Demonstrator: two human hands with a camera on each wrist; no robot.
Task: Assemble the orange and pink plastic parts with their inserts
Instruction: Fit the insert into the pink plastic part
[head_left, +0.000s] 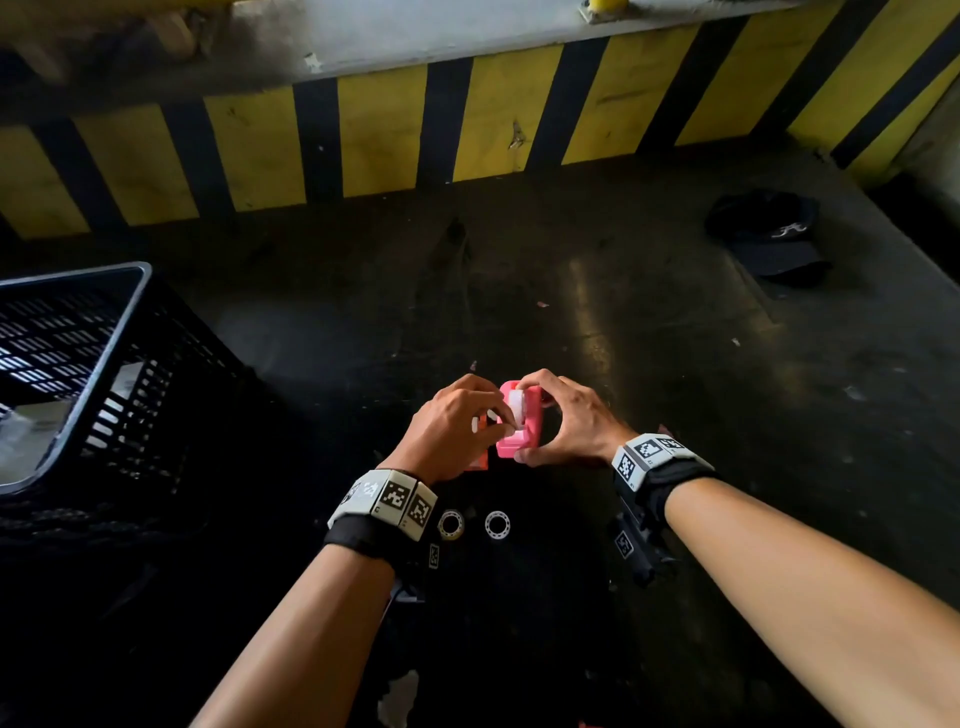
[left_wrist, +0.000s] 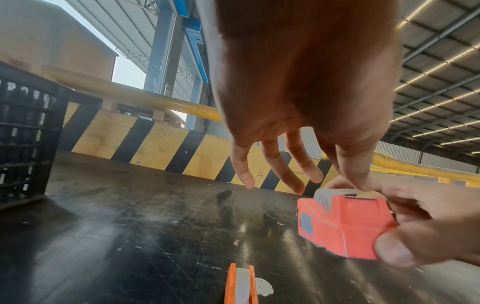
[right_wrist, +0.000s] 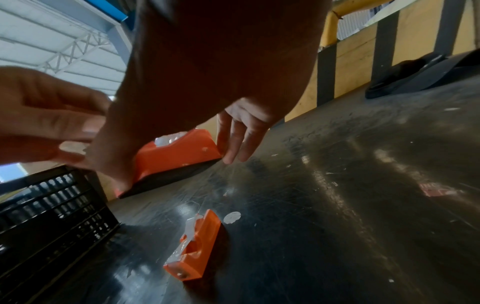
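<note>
A pink plastic part (head_left: 522, 441) stands on the dark table at centre. My right hand (head_left: 548, 421) grips it from the right, thumb (left_wrist: 394, 253) on its near end and fingers (right_wrist: 233, 144) at its far end. A white insert (head_left: 515, 402) sits in the slot on top of it. My left hand (head_left: 493, 415) pinches this insert from above, the other fingers (left_wrist: 275, 164) spread free. An orange part (right_wrist: 194, 246) with a white insert in it lies on the table under my left hand. Two small rings (head_left: 451, 524) (head_left: 497, 524) lie nearer to me.
A black slatted crate (head_left: 78, 364) stands at the left. A black cap (head_left: 769, 234) lies at the far right. A yellow-and-black striped barrier (head_left: 379, 140) closes the far side of the table (head_left: 675, 364).
</note>
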